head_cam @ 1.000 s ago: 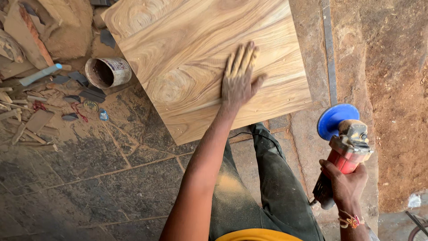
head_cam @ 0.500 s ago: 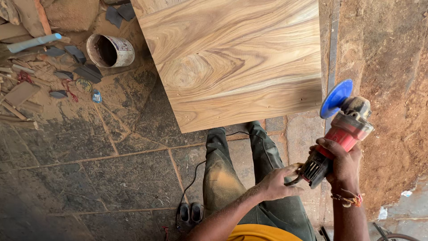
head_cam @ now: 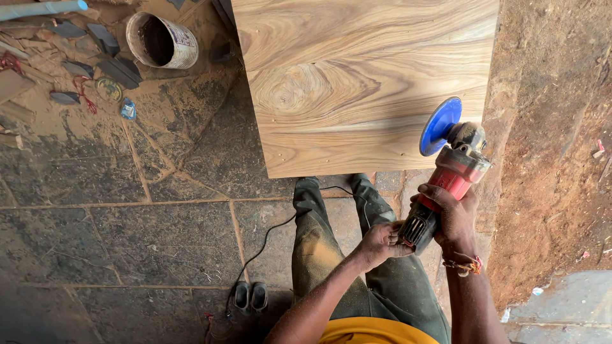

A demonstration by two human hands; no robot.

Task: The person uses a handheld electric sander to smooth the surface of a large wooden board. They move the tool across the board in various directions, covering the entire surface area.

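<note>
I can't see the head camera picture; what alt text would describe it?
Seen from above, a person's right hand grips a red angle grinder with a blue disc beside a large grained wooden board, while the left hand touches its rear end. A tin can and scraps lie on the stone floor.

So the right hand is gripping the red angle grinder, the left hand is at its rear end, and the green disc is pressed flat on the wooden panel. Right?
Not quite. In the head view the disc is blue, not green. It also hangs beside the wooden panel, near its right edge, and whether it touches is unclear. The rest holds: the right hand grips the red angle grinder and the left hand is at its rear end.
</note>
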